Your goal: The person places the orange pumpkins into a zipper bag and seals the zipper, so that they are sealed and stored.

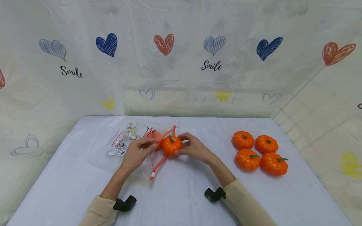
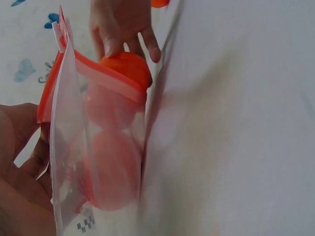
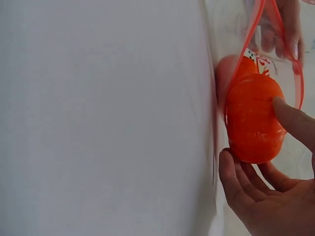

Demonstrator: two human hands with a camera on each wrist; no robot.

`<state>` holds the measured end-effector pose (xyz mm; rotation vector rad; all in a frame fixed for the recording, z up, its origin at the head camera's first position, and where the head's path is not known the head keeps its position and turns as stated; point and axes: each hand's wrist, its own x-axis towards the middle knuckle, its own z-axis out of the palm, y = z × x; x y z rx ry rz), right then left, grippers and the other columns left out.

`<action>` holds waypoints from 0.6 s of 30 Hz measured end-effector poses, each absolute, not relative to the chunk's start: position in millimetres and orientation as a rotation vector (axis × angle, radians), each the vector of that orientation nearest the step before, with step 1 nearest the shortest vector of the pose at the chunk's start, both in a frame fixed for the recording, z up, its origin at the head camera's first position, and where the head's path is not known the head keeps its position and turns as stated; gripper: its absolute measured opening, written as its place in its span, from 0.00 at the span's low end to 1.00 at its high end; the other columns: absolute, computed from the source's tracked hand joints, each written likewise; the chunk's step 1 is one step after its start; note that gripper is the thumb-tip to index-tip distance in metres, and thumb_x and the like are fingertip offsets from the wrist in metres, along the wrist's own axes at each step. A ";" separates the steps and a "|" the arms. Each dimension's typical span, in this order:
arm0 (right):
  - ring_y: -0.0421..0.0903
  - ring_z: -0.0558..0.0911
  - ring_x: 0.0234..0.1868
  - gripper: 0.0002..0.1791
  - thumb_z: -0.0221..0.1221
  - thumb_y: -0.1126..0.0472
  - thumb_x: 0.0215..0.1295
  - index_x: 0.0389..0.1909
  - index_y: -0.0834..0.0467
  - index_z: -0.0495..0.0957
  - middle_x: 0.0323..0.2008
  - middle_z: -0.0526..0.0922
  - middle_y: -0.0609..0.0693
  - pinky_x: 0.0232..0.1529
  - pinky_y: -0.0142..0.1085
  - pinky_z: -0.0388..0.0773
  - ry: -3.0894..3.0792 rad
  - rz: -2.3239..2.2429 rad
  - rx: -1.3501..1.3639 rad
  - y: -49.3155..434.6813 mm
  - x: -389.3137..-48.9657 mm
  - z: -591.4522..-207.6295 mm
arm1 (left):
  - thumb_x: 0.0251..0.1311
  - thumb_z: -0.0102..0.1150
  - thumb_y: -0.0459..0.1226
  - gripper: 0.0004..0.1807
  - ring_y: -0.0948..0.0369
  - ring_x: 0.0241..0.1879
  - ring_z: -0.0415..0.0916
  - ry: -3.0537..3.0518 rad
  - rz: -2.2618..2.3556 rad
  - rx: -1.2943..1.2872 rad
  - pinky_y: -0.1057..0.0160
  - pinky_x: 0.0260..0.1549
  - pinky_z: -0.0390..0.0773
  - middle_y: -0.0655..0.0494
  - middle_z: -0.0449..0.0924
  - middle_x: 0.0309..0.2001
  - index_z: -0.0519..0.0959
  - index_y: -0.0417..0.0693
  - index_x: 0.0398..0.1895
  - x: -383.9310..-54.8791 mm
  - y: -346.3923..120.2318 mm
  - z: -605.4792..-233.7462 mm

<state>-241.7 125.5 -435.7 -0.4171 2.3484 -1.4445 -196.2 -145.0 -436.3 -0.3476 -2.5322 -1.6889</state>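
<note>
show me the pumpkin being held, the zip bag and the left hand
held pumpkin (image 1: 171,145), head view, orange body.
zip bag (image 2: 106,81), left wrist view, red zipper rim.
left hand (image 1: 138,154), head view, back of hand.

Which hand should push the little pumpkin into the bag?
Probably the right hand: it grips the small orange plastic pumpkin at the mouth of the clear red-zip bag, which the left hand holds open.

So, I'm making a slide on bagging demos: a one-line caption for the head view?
Right hand feeds a toy pumpkin into a zip bag whose mouth the left hand holds; four pumpkins beside.
</note>
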 end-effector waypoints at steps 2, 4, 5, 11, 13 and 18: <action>0.52 0.82 0.61 0.37 0.73 0.54 0.61 0.69 0.56 0.70 0.67 0.77 0.54 0.64 0.49 0.82 2.358 -1.447 -0.408 124.0 -242.3 -436.6 | 0.70 0.65 0.40 0.10 0.55 0.46 0.79 -2.533 -1.687 -0.351 0.72 0.44 0.81 0.54 0.88 0.50 0.88 0.56 0.52 -196.6 -145.1 -436.9; 0.53 0.82 0.62 0.37 0.73 0.54 0.62 0.69 0.57 0.70 0.67 0.76 0.55 0.64 0.49 0.82 2.371 -1.443 -0.408 122.6 -242.7 -437.2 | 0.70 0.66 0.41 0.11 0.55 0.46 0.79 -2.532 -1.689 -0.352 0.72 0.44 0.81 0.54 0.88 0.50 0.88 0.56 0.52 -196.8 -145.6 -437.5; 0.54 0.82 0.62 0.37 0.73 0.54 0.62 0.69 0.56 0.70 0.67 0.77 0.55 0.64 0.50 0.81 2.379 -1.438 -0.409 122.2 -242.9 -437.5 | 0.70 0.66 0.41 0.11 0.55 0.46 0.79 -2.532 -1.692 -0.352 0.72 0.44 0.81 0.54 0.88 0.51 0.88 0.56 0.52 -196.8 -145.9 -437.8; 0.55 0.83 0.57 0.36 0.73 0.55 0.62 0.70 0.53 0.72 0.62 0.80 0.58 0.58 0.48 0.85 2.437 -1.426 -0.423 121.8 -244.0 -437.6 | 0.70 0.66 0.42 0.11 0.56 0.46 0.79 -2.525 -1.699 -0.365 0.73 0.45 0.81 0.54 0.88 0.51 0.88 0.55 0.52 -197.7 -147.0 -439.2; 0.55 0.84 0.55 0.36 0.73 0.56 0.62 0.70 0.52 0.72 0.60 0.80 0.59 0.52 0.45 0.87 2.432 -1.439 -0.424 121.1 -244.2 -437.2 | 0.70 0.66 0.42 0.11 0.57 0.46 0.80 -2.519 -1.699 -0.371 0.72 0.45 0.81 0.54 0.88 0.50 0.88 0.55 0.52 -198.0 -147.1 -439.3; 0.52 0.85 0.50 0.36 0.73 0.58 0.63 0.71 0.53 0.71 0.59 0.79 0.61 0.43 0.41 0.89 2.403 -1.467 -0.400 116.1 -244.5 -435.7 | 0.70 0.66 0.42 0.11 0.57 0.46 0.80 -2.505 -1.720 -0.372 0.72 0.45 0.81 0.54 0.89 0.49 0.88 0.56 0.52 -198.6 -146.6 -439.1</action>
